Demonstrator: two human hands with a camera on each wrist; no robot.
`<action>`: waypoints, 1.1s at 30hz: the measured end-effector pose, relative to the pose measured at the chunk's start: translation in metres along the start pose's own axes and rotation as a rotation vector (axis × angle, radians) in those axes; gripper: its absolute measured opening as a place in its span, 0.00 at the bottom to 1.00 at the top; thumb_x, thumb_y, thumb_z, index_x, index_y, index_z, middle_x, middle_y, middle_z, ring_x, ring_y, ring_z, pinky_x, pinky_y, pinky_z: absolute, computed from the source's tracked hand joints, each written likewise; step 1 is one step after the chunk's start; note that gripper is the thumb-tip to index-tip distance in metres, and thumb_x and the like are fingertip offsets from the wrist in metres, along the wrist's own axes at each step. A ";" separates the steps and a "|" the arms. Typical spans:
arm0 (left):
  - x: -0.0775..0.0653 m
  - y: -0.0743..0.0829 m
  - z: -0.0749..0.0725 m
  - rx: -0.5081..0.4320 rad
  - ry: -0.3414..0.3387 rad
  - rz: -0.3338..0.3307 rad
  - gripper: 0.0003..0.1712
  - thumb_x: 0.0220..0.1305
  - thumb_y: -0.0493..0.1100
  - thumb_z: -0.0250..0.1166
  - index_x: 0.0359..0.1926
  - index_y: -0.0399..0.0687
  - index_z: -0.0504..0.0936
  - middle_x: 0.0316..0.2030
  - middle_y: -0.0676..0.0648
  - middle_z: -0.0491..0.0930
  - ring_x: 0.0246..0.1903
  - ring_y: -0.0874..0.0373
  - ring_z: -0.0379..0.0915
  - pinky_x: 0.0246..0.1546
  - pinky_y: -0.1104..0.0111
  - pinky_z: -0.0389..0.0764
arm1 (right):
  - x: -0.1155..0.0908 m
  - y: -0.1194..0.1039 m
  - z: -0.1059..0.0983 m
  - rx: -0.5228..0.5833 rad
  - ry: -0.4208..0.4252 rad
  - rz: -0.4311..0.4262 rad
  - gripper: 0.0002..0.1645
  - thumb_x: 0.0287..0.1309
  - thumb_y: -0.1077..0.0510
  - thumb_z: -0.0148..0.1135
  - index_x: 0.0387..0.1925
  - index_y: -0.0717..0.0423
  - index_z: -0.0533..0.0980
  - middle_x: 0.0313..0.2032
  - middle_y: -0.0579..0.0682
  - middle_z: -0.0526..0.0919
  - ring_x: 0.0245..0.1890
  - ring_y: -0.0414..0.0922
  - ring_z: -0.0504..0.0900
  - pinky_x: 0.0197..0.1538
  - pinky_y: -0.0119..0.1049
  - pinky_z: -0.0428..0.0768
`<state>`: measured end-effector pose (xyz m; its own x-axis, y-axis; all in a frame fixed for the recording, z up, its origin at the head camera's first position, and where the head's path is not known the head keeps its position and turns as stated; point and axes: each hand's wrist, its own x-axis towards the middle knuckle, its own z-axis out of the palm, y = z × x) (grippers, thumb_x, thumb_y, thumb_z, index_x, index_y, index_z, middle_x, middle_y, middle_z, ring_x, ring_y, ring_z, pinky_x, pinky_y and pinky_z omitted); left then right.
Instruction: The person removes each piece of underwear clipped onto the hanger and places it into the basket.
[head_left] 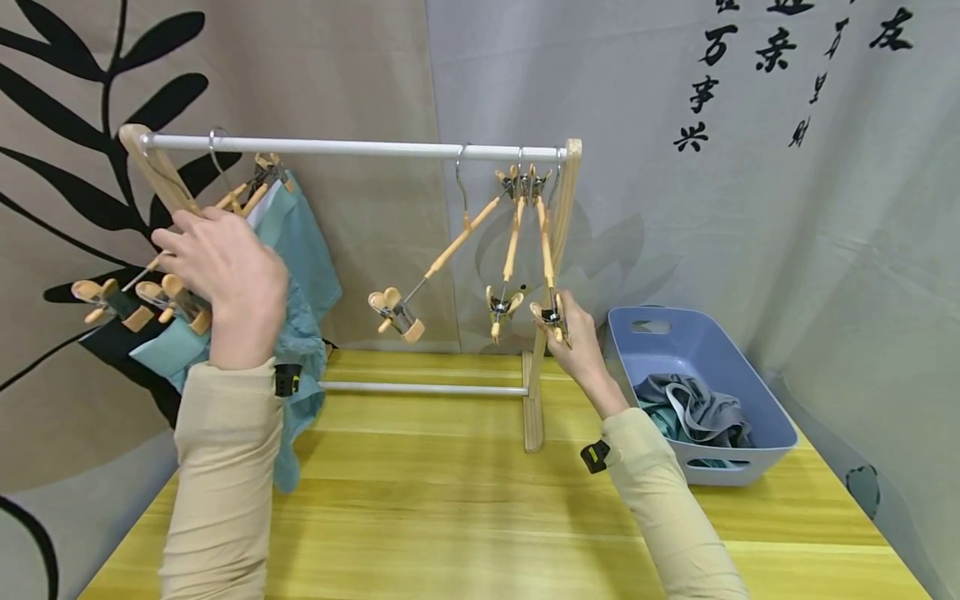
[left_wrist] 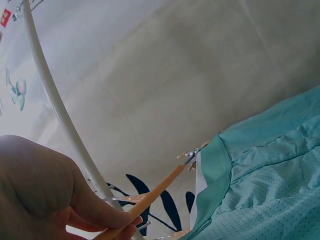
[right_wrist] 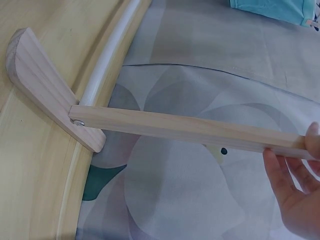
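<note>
At the left end of the rack my left hand [head_left: 225, 262] pinches the wooden bar of a clip hanger [left_wrist: 156, 195] between thumb and fingers. Clipped to the hangers there are teal shorts or a similar teal garment [head_left: 303, 250], with a dark garment [head_left: 131, 367] beside it. My right hand [head_left: 576, 337] holds the rack's wooden upright [right_wrist: 190, 131], thumb on one side and fingers on the other. In the head view the lower clip of a bare hanger [head_left: 551, 318] overlaps the right fingertips. Two more bare clip hangers [head_left: 463, 239] hang just left of it.
The white top rail [head_left: 360, 148] runs between the wooden end posts, with a thinner lower rail [head_left: 427, 388] near the wooden table [head_left: 420, 517]. A blue basket [head_left: 757, 417] at the right contains grey and teal cloth [head_left: 701, 408]. Printed curtains stand behind.
</note>
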<state>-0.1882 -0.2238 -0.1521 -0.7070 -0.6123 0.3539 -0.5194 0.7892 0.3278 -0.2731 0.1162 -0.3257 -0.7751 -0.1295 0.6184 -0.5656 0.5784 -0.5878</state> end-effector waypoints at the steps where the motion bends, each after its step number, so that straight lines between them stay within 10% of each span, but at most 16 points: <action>1: -0.001 0.001 0.000 0.001 0.005 0.002 0.36 0.58 0.40 0.47 0.63 0.21 0.52 0.58 0.24 0.57 0.56 0.31 0.54 0.52 0.43 0.62 | 0.000 0.000 0.000 -0.004 -0.002 0.000 0.23 0.54 0.59 0.62 0.49 0.65 0.67 0.30 0.58 0.77 0.28 0.52 0.77 0.29 0.42 0.75; 11: -0.008 0.006 0.003 -0.032 0.032 0.008 0.35 0.60 0.38 0.46 0.65 0.22 0.49 0.63 0.23 0.50 0.60 0.28 0.47 0.55 0.44 0.62 | -0.003 0.000 0.000 0.173 0.000 -0.021 0.14 0.56 0.59 0.60 0.41 0.60 0.68 0.24 0.54 0.71 0.20 0.43 0.65 0.24 0.31 0.66; 21: -0.013 0.007 0.002 -0.075 0.044 0.010 0.36 0.59 0.38 0.47 0.66 0.24 0.49 0.65 0.25 0.47 0.65 0.28 0.40 0.60 0.44 0.57 | 0.000 0.000 0.000 0.024 -0.002 -0.003 0.15 0.55 0.59 0.61 0.39 0.62 0.66 0.23 0.54 0.71 0.20 0.46 0.69 0.22 0.34 0.68; 33: -0.021 0.003 0.002 -0.096 0.051 0.032 0.36 0.59 0.39 0.48 0.66 0.26 0.49 0.65 0.25 0.48 0.61 0.30 0.46 0.57 0.44 0.61 | -0.002 -0.001 -0.001 0.135 0.009 -0.026 0.16 0.54 0.62 0.61 0.43 0.61 0.68 0.25 0.54 0.73 0.22 0.44 0.69 0.25 0.32 0.68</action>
<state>-0.1757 -0.2082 -0.1607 -0.6959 -0.5907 0.4084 -0.4472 0.8014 0.3971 -0.2703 0.1164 -0.3257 -0.7575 -0.1360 0.6385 -0.6188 0.4612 -0.6359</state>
